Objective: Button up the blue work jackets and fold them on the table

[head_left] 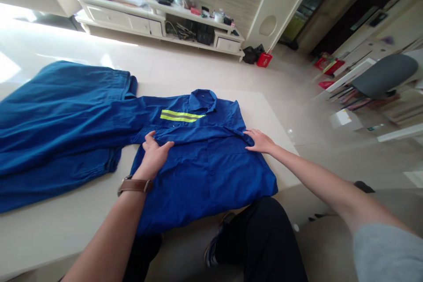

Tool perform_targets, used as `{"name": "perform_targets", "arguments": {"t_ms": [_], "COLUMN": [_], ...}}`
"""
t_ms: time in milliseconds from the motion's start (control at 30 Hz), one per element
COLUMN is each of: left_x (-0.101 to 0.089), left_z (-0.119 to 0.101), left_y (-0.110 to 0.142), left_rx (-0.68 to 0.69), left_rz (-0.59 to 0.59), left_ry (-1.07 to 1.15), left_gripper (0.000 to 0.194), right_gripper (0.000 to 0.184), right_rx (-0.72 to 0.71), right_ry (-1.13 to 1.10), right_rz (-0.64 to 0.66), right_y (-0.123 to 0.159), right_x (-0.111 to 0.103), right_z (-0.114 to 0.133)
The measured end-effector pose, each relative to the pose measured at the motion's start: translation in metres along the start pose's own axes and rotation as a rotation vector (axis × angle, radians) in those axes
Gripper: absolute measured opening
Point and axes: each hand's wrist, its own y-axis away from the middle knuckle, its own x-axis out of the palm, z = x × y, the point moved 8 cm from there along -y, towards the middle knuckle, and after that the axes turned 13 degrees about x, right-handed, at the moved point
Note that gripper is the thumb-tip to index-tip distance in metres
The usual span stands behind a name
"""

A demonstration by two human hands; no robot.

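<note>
Your left hand (154,153) and right hand (260,142) rest at opposite ends of a crosswise fold in the blue jacket (211,158), thumbs and fingers parted; whether either pinches cloth cannot be told. You wear a brown-strapped watch (137,185) on the left wrist. The jacket lies on the white desk (82,229) before you, collar (196,102) away from you, the fold below the yellow reflective strip (180,116). More blue cloth (66,119) lies to its left.

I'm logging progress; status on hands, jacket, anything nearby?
Left hand, right hand at blue jacket. Jacket laid out, front ridged between them. More blue fabric alongside, left.
</note>
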Motion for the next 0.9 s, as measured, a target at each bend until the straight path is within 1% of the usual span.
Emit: {"name": "perform_targets", "arguments": {"t_ms": [33,100,133,167,300,333,400,467,533,600,700,767,800,833,900], "left_x": [-0.001,0.0,0.001,0.003,0.018,0.022,0.031,0.036,0.036,0.034,0.028,0.025,0.023,0.022,0.019], "left_z": [-0.003,-0.007,-0.006,-0.005,0.011,0.016,0.022,0.024,0.023,0.019,0.005,-0.006,-0.011,-0.014,-0.015], "left_y": [-0.002,-0.004,-0.005,-0.005,-0.001,0.0,0.002,0.002,0.001,0.001,0.001,0.0,0.0,-0.001,0.0], "left_rx": [0.061,0.127,0.139,0.145,0.131,0.139,0.175,0.214,0.231,0.235,0.253,0.283,0.288,0.274,0.177], "left_rz": [0.019,0.085,0.115,0.149,0.34,0.391,0.462,0.488,0.484,0.46,0.373,0.294,0.253,0.211,0.114], "left_ry": [-0.13,-0.32,-0.376,-0.421,-0.626,-0.683,-0.778,-0.825,-0.828,-0.817,-0.759,-0.663,-0.59,-0.497,-0.242], "left_gripper": [0.084,0.078,0.076,0.074,0.07,0.07,0.07,0.068,0.067,0.065,0.06,0.053,0.05,0.049,0.055], "right_gripper": [0.06,0.037,0.029,0.027,0.024,0.027,0.039,0.044,0.04,0.035,0.036,0.043,0.047,0.051,0.051], "right_rx": [0.048,0.154,0.206,0.254,0.406,0.412,0.368,0.28,0.17,0.051,-0.092,-0.121,-0.108,-0.071,-0.006], "right_ry": [0.035,0.065,0.069,0.071,0.067,0.061,0.039,0.003,-0.035,-0.083,-0.22,-0.252,-0.251,-0.242,-0.222], "right_rz": [-0.023,-0.085,-0.113,-0.133,-0.175,-0.181,-0.19,-0.187,-0.159,-0.113,-0.052,0.021,0.09,0.157,0.242], "right_y": [0.004,0.01,0.012,0.013,0.018,0.019,0.017,0.01,-0.001,-0.015,-0.04,-0.057,-0.066,-0.073,-0.08], "right_x": [0.004,0.006,0.005,0.004,-0.003,-0.005,-0.005,-0.003,0.003,0.011,0.02,0.03,0.038,0.045,0.054], "right_z": [-0.007,-0.02,-0.027,-0.034,-0.062,-0.064,-0.053,-0.028,0.012,0.062,0.145,0.195,0.215,0.23,0.248]}}
